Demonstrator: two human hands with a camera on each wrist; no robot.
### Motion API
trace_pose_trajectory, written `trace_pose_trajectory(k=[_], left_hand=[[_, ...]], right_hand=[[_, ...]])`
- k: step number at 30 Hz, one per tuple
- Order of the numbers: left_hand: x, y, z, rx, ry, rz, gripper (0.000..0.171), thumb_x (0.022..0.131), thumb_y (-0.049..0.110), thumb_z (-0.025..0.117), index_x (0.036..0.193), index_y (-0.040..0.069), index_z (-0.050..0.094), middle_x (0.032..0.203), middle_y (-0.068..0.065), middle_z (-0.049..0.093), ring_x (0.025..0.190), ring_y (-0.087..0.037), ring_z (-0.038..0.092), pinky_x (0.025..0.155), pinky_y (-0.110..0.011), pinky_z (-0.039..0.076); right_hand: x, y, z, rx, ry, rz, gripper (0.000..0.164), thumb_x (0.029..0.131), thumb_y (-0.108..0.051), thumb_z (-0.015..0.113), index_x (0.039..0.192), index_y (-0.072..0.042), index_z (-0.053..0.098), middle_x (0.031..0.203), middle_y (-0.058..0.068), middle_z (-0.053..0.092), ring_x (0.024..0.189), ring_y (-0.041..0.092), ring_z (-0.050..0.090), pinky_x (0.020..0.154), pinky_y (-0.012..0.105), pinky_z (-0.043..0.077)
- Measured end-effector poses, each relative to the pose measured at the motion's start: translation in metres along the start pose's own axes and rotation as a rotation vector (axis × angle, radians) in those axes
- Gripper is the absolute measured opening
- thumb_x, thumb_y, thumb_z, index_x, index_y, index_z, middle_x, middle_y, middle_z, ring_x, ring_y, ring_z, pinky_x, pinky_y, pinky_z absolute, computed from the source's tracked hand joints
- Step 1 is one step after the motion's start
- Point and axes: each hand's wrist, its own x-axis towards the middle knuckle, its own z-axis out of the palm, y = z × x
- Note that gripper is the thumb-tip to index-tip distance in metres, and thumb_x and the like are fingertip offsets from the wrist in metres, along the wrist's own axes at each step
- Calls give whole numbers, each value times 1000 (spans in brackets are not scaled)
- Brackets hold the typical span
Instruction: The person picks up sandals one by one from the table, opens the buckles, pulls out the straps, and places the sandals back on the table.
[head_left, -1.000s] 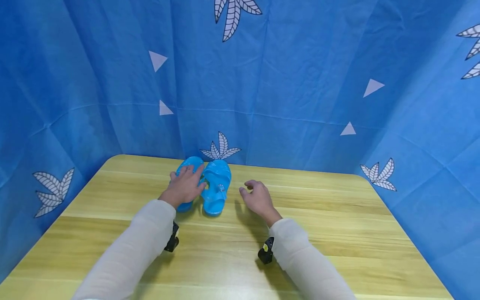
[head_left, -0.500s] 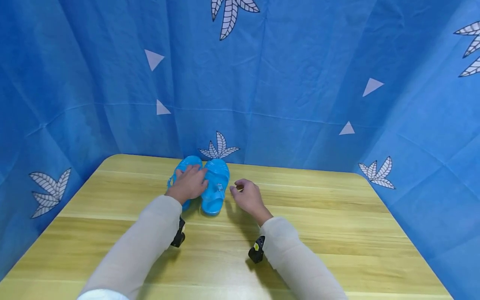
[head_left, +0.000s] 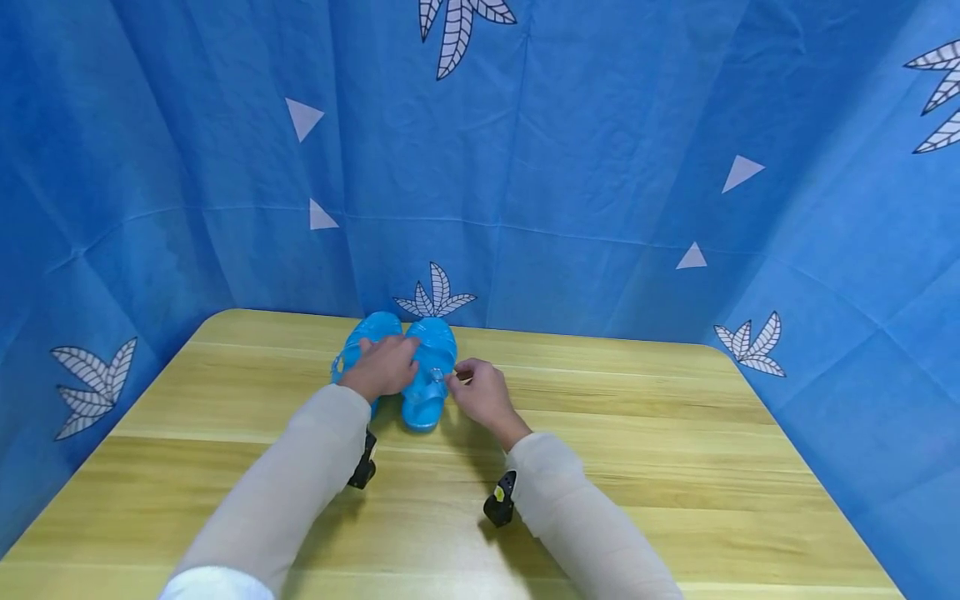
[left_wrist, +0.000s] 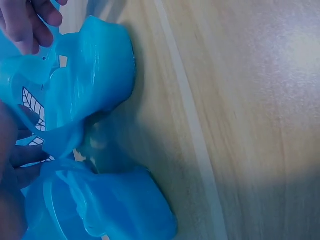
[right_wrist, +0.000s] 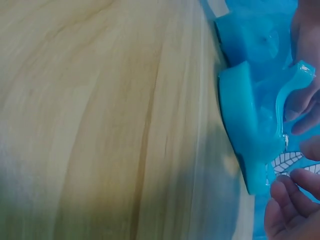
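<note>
Sandals [head_left: 423, 410], 2 side by side, lie near the far edge of a wood-grained table [head_left: 675, 467], before a blue leaf-print curtain [head_left: 600, 125]. Both are glossy blue. The left hand [head_left: 386, 365] reaches over them, the right hand [head_left: 483, 393] just beside, hands apart; whether either grips, I cannot tell.

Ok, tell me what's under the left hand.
Below the left hand is the left sandal, its far end showing, and the edge of the right sandal. In the head view, the hand hides the left sandal's middle.
</note>
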Motion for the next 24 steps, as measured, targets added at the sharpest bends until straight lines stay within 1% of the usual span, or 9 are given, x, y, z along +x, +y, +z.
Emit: trace_pose_trajectory(k=[4,7,11,15,19,24], left_hand=[[0,3,-4,-2,-17,-3,48,97,21,49,142,5,40,141,-17,46,134,-36,36,104,-71,12],[0,3,-5,-3,-16,6,43,96,16,50,137,4,45,134,-17,52,130,-35,42,103,-71,13],[1,2,-5,-15,-6,16,29,94,8,53,122,4,56,117,-15,61,117,-32,52,102,-70,17],[2,3,-4,-16,-8,18,19,92,5,57,110,5,60,107,-12,64,108,-30,56,101,-66,22],[3,4,-5,-5,-17,22,16,91,6,60,107,6,60,103,-12,63,105,-29,56,99,-63,28],[5,3,-3,-14,-6,21,17,90,4,60,107,5,61,105,-13,63,106,-30,56,100,-64,27]], right_hand=[[1,-2,3,2,-18,17,30,90,-24,63,109,-1,65,98,9,67,88,20,62,76,32,53],[1,-3,5,7,-25,16,30,90,-24,63,108,0,65,99,9,66,88,21,62,77,33,53],[3,-3,8,4,-34,7,29,90,-25,63,107,-1,65,99,8,66,88,20,61,77,33,53],[3,-3,10,-2,-45,12,29,91,-26,62,107,-2,65,100,8,65,88,19,61,77,32,53],[3,-3,11,-6,-55,12,28,91,-26,62,108,-3,65,100,7,65,86,18,60,75,32,52],[4,-5,14,-15,-60,-5,28,91,-25,61,108,-3,65,101,7,65,86,18,60,76,32,52]])
